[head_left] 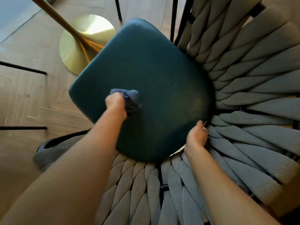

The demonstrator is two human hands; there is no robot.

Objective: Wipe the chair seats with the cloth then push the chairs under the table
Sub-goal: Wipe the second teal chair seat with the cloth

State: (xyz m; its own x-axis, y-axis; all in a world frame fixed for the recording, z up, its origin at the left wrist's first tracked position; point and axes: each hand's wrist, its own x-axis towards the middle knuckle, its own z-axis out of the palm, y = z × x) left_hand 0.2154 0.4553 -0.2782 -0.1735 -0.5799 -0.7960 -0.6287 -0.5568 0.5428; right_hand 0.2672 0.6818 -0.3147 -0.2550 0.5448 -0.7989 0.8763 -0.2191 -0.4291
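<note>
Dark teal cushioned chair seat, smooth, rounded corners, ringed by grey woven rope backrest. Small blue cloth bunched, pressed on seat's left part. Left hand fingers clenched round cloth. Right hand fingers curled at seat's rear edge, grasp unclear. Brass pedestal base on wood floor beyond.

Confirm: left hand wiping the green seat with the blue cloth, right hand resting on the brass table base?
Not quite. In the head view the right hand rests at the seat's edge by the woven backrest, not on the brass table base. The left hand does hold the blue cloth on the green seat.
</note>
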